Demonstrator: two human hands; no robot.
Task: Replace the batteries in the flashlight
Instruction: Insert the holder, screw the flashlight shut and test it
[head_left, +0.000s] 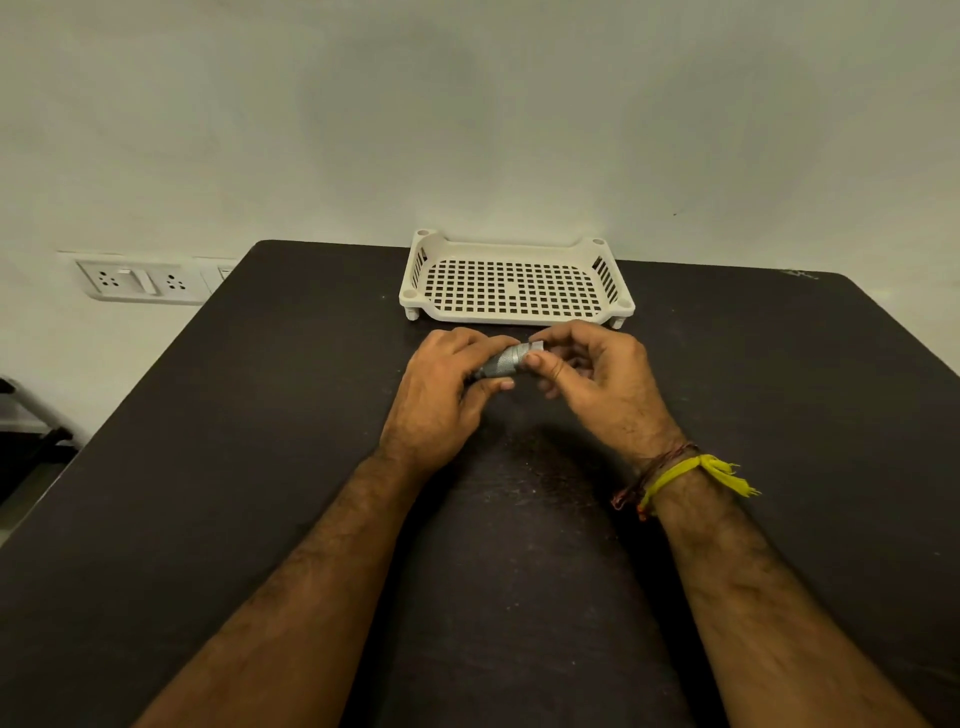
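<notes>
We record 1 small silver flashlight (503, 361), knurled along its body, held above the near-centre of a dark table (260, 415), between 2 hands. Our left hand (447, 395) wraps its curled fingers over the flashlight's left portion, with the thumb pressed beneath. Our right hand (597, 374) pinches the flashlight's right end between thumb and forefinger; the remaining fingers curl loosely behind, and we cannot tell whether they hold anything. 1 white perforated tray (519, 312) stands on the table just beyond the hands. The right wrist bears 1 yellow thread band (691, 475) and 1 reddish thread (647, 478). 1 white socket panel (140, 281) sits on the wall at the left.
</notes>
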